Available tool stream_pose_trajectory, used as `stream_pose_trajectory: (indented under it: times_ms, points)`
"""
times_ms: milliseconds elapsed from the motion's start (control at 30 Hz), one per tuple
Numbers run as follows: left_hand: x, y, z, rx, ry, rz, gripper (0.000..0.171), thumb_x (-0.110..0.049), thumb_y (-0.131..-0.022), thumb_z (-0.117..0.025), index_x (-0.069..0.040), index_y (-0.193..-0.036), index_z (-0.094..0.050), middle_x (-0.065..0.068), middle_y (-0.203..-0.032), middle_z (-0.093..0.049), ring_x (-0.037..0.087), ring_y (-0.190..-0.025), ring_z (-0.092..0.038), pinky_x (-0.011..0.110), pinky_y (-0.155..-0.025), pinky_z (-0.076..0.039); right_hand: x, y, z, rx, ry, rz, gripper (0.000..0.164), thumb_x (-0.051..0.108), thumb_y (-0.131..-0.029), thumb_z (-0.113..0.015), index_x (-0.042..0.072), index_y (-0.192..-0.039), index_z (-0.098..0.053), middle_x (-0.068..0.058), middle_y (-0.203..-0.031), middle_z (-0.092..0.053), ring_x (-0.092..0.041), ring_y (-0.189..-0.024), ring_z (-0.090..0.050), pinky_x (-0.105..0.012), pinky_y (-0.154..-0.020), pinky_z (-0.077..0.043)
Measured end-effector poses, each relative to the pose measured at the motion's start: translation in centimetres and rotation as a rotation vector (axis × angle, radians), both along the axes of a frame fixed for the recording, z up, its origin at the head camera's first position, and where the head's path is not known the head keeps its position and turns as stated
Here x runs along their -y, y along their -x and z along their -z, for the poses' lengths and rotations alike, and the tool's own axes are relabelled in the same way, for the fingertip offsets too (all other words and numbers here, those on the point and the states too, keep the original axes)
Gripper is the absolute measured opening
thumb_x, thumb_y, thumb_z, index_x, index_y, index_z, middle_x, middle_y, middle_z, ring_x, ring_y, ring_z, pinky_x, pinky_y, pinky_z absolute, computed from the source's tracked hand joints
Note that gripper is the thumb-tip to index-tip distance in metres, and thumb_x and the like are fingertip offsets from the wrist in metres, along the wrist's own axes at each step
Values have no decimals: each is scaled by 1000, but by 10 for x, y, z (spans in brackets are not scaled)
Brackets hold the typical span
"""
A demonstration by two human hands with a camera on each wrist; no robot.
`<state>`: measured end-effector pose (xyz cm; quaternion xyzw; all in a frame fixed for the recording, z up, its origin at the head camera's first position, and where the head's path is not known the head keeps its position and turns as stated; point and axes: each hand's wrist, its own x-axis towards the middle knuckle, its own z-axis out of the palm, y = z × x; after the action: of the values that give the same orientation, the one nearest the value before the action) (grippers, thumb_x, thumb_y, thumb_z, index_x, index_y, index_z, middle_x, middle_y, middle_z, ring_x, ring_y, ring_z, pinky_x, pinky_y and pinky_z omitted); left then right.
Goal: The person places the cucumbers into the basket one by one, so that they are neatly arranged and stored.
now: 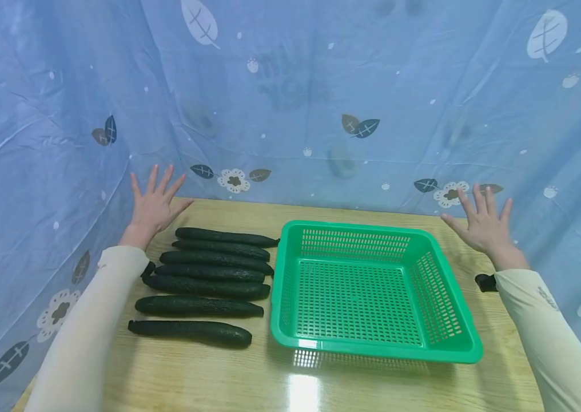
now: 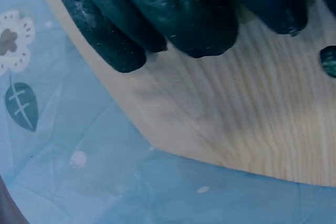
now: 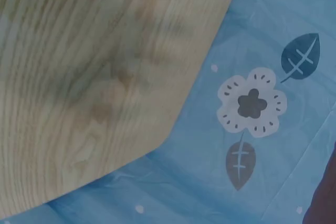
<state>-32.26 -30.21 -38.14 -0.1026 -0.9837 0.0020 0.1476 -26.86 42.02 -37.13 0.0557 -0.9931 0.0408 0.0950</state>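
Note:
Several dark green cucumbers [image 1: 208, 288] lie side by side in a column on the left of the table, their ends also showing in the left wrist view, such as one cucumber [image 2: 184, 19]. To their right stands a green plastic basket [image 1: 375, 353] with slotted walls and nothing inside. My left hand [image 1: 152, 207] is spread above the table's far left, beyond the cucumbers, holding nothing. Past the basket's right side, my right hand [image 1: 485, 226] is also spread with straight fingers and holds nothing. Neither hand touches the cucumbers or the basket.
A light wooden table [image 1: 208, 377] carries everything. Blue curtain cloth [image 1: 290, 103] printed with leaves and flowers hangs behind it and at both sides. Black straps [image 1: 486, 282] show at the wrists. The table's edge [image 3: 168, 135] appears in the right wrist view.

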Motion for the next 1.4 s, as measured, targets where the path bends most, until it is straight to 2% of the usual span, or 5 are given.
stream_pose_trajectory:
  times_ms: [667,1033,1200,1300,1400]
  points:
    - [4,-49,18,97,-93,30,74,-60,-92,-38,-29,-150,-5,5,-156,0,28,-142,8,62,-103,16,2,-43,21,253,310,-135,79,42,-95,-47,17,-150,3,-26,-151,11,-53,-134,6,-77,-87,-13]
    - [-12,-90,21,157,-130,83,74,-56,-93,-41,-17,-150,-14,16,-154,-12,36,-141,-8,62,-107,6,1,-68,17,306,452,-194,61,31,-99,-44,-9,-142,-26,-37,-139,-29,-58,-120,-33,-66,-89,-32]
    - [-19,-110,24,202,-169,90,75,-53,-92,-45,-19,-150,-13,15,-154,-12,36,-141,-11,59,-108,8,6,-76,11,349,494,-182,56,33,-99,-42,-4,-141,-32,-31,-138,-38,-22,-113,-56,-56,-87,-42]
    - [-21,-121,26,202,-184,90,74,-53,-92,-47,-17,-150,-17,14,-154,-13,35,-141,-12,57,-109,8,10,-79,8,412,577,-197,55,30,-100,-42,-3,-142,-31,-31,-139,-36,7,-103,-54,-42,-86,-49]
    - [-23,-133,29,196,-203,99,73,-52,-91,-48,-16,-149,-21,15,-153,-18,36,-140,-14,57,-109,6,13,-84,6,477,677,-217,54,25,-100,-43,-6,-142,-28,-34,-140,-32,13,-99,-52,-30,-83,-52]
